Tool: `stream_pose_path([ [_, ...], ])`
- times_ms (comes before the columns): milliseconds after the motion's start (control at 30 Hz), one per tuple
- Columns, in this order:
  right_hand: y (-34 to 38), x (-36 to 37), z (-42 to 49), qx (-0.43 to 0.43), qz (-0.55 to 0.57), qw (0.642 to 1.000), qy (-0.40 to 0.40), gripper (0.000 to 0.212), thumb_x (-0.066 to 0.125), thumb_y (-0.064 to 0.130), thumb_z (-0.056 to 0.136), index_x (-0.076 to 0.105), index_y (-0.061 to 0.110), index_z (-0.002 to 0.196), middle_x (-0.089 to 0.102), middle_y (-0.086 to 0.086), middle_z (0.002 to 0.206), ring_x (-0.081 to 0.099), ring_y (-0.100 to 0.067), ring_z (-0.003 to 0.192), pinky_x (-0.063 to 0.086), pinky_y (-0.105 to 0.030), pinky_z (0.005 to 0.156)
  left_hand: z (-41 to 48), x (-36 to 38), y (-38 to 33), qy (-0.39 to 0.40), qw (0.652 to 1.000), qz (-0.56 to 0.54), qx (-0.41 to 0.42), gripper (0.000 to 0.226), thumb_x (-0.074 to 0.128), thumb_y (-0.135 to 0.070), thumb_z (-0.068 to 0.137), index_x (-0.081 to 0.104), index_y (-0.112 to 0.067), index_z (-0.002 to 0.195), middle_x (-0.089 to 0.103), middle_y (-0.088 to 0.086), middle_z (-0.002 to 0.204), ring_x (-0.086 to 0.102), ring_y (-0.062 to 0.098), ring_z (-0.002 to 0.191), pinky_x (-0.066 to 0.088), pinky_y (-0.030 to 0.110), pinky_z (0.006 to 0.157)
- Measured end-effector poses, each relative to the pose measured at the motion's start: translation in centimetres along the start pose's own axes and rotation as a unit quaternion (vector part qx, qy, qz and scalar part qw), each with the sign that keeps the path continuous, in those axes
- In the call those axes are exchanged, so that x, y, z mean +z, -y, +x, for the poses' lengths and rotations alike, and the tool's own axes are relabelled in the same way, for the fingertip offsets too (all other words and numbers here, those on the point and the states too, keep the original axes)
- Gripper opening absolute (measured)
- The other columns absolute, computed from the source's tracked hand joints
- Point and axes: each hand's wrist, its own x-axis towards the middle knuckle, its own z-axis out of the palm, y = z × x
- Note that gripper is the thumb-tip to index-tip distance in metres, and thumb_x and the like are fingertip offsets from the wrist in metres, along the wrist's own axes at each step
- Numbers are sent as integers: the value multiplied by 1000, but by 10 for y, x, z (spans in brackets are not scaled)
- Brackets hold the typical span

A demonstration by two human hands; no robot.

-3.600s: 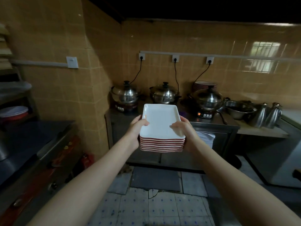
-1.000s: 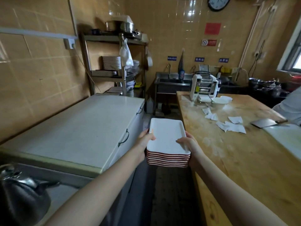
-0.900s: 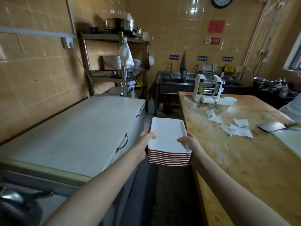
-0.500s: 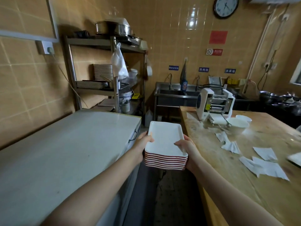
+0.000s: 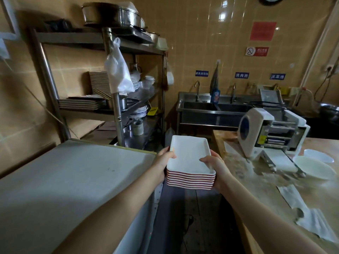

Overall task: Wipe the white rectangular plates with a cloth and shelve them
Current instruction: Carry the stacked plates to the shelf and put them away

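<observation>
I hold a stack of several white rectangular plates (image 5: 189, 158) with red-striped edges out in front of me, above the aisle floor. My left hand (image 5: 163, 160) grips the stack's left side, thumb over the top rim. My right hand (image 5: 216, 166) grips its right side the same way. Ahead to the left stands a metal shelf rack (image 5: 117, 105). Its middle shelf carries other stacked plates (image 5: 81, 103) and an upright stack (image 5: 100, 82). No cloth is in my hands.
A white chest freezer (image 5: 69, 180) borders the aisle on my left. A floury wooden table (image 5: 266, 187) on the right bears a dough machine (image 5: 271, 132), white bowls (image 5: 313, 166) and paper sheets (image 5: 311, 219). A steel sink (image 5: 214, 107) lines the back wall.
I have walked down the aisle with the stack in both hands; the shelf rack and sink are nearer. My grip on the plates is unchanged.
</observation>
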Motion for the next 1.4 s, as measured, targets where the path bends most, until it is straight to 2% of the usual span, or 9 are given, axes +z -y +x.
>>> stream_pose_path([
  [133,27,7,105,-3,-6,999,37,56,64,7,82,45,27,130,56,-13,119,62,-38,99,54,-55,80,99,16,-15,-21,1000,-17,13,55,43,8,84,52,-7,135,63,18,111,62,24,76,50,21,51],
  [267,59,14,204,0,-7,998,59,57,63,4,82,44,25,131,55,-14,121,60,-38,101,53,-55,83,196,32,-37,-49,998,-22,16,56,44,8,83,51,-7,136,64,22,117,62,25,75,49,25,54],
  [400,92,28,293,-9,-7,996,90,56,59,1,81,45,20,132,56,-17,124,60,-38,103,53,-53,84,278,42,-63,-45,998,-38,25,47,43,8,84,57,-7,126,72,7,83,67,20,65,52,22,51],
  [533,114,45,375,-13,4,993,121,58,58,-2,80,45,16,133,57,-18,124,60,-39,104,51,-55,87,361,43,-81,-68,997,-28,35,49,44,8,83,56,-5,129,65,18,102,63,26,75,51,30,62],
  [800,142,91,543,3,7,988,157,61,61,-1,76,45,13,133,55,-20,126,56,-42,110,45,-58,94,533,30,-115,-110,993,-4,44,52,46,5,80,57,-7,129,67,19,102,62,31,81,50,31,68],
  [933,162,130,633,-13,-8,985,173,59,59,-2,79,44,11,134,52,-22,129,54,-42,113,43,-59,96,629,13,-139,-139,989,7,38,49,50,1,81,57,-8,129,64,23,114,59,32,91,49,34,74],
  [1167,190,200,769,1,-8,980,198,53,52,-5,82,45,8,133,52,-26,128,52,-45,114,42,-59,97,749,-19,-191,-191,981,-25,32,23,52,0,83,63,-10,101,66,16,85,61,28,72,48,29,63],
  [1267,196,232,818,5,-1,978,209,52,49,-5,83,45,6,133,52,-28,126,51,-47,114,42,-58,97,792,-36,-208,-211,975,-49,48,26,50,0,85,63,-9,106,66,18,91,61,28,72,48,29,65],
  [1400,197,277,888,4,-19,965,261,47,41,-7,80,54,2,124,58,-29,112,57,-40,95,49,-46,80,848,-62,-225,-260,961,-52,80,25,51,4,81,67,-10,95,68,13,76,64,26,63,50,25,56],
])
